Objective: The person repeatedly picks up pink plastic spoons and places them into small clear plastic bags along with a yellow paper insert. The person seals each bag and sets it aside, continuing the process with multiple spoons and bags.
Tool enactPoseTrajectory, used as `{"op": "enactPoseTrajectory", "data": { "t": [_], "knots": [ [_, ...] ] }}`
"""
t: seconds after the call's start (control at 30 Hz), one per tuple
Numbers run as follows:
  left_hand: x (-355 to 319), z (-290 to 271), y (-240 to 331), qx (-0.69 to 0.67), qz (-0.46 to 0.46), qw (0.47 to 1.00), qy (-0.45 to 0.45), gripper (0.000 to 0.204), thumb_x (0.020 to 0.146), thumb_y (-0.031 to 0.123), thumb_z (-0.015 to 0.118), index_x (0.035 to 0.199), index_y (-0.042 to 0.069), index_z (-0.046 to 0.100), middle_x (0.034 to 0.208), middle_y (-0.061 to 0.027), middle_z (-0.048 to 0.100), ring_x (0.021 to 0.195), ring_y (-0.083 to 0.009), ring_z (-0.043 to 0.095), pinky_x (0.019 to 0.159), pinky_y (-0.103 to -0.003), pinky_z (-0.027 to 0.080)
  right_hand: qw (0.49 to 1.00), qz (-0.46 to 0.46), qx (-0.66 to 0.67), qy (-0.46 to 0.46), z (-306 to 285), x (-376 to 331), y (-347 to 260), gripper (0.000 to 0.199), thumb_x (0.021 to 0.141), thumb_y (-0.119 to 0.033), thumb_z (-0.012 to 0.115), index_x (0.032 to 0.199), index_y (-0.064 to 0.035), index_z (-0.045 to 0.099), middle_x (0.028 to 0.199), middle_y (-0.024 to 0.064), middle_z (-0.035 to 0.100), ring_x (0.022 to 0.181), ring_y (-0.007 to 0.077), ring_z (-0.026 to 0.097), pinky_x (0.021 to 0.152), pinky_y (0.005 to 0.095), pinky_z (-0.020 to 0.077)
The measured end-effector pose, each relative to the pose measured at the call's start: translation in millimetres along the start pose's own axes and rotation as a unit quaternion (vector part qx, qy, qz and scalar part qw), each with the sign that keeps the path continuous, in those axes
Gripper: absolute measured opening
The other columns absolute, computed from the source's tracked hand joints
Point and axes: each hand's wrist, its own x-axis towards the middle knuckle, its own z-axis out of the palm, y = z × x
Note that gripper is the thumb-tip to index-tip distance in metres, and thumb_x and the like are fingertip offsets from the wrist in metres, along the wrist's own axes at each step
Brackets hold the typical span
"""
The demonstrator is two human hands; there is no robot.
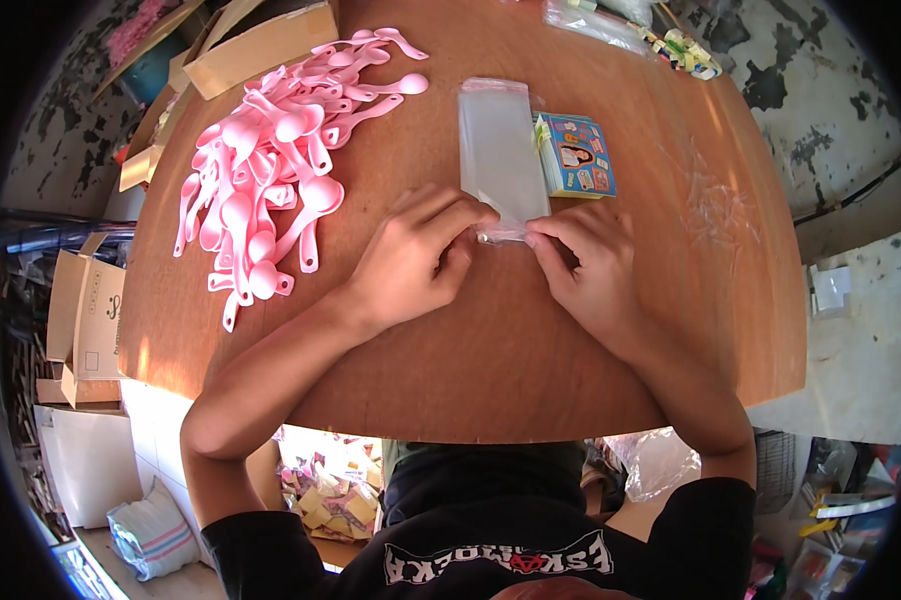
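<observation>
A stack of clear plastic bags [495,130] lies lengthwise on the wooden table in front of me. At its near end my left hand [425,255] pinches the edge of a bag between thumb and forefinger. From the other side my right hand [587,255] pinches the same near edge, a short way from the left. Just beyond my right hand sits a stack of printed cards [577,155], blue on top with a picture of a person. To the left of my left hand spreads a heap of pink plastic scoops [260,170].
An opened cardboard box [260,45] stands at the far left of the brown table [470,380]. Thin clear plastic scraps [720,210] lie at the right. More plastic packs [600,25] rest at the far edge. Below the table, a box holds many small packets [330,485].
</observation>
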Motion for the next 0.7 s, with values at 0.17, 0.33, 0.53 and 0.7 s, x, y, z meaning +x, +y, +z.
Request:
{"op": "enactPoseTrajectory", "data": {
  "t": [0.17,0.33,0.53,0.7],
  "knots": [
    [3,-2,2,0.011,0.009,1.0,-0.003,0.032,0.073,-0.011,0.06,0.101,0.002,0.066,0.088,-0.0128,0.065,0.081,-0.0296,0.062,0.073,-0.038,0.05,1.0,-0.002,0.013,0.018,1,-1,4,0.008,0.078,-0.012,0.076,0.082,-0.0108,0.069,0.076,-0.0002,0.067,0.074,0.019,0.06,0.077,0.0356,0.0376],
    [3,-1,4,-0.01,-0.001,0.998,-0.062,0.057,0.07,-0.012,0.056,0.124,0.005,0.059,0.093,-0.0128,0.07,0.083,-0.0296,0.063,0.081,-0.039,0.049,0.999,0.03,0.034,0.012,-1,-1,6,0.01,0.076,-0.013,0.077,0.084,-0.0118,0.071,0.078,-0.0009,0.068,0.076,0.0191,0.061,0.076,0.035,0.0369],
    [2,-2,6,-0.021,-0.032,0.997,-0.071,0.066,0.07,-0.011,0.056,0.133,0.008,0.053,0.095,-0.0135,0.07,0.086,-0.0312,0.062,0.084,-0.04,0.048,0.995,-0.057,-0.031,0.077,-20,6,-9,0.014,0.074,-0.011,0.077,0.086,-0.0123,0.07,0.088,0.0003,0.067,0.086,0.0217,0.06,0.081,0.0377,0.0376],
    [3,-5,12,0.068,-0.032,0.997,-0.026,0.064,0.071,0.003,0.074,0.131,0.009,0.055,0.105,-0.0132,0.064,0.094,-0.0313,0.06,0.085,-0.04,0.046,0.991,-0.112,-0.038,0.059,-23,0,-25,0.017,0.071,-0.011,0.077,0.086,-0.013,0.069,0.093,-0.0005,0.066,0.094,0.022,0.06,0.089,0.0432,0.0383]
  ]
}}
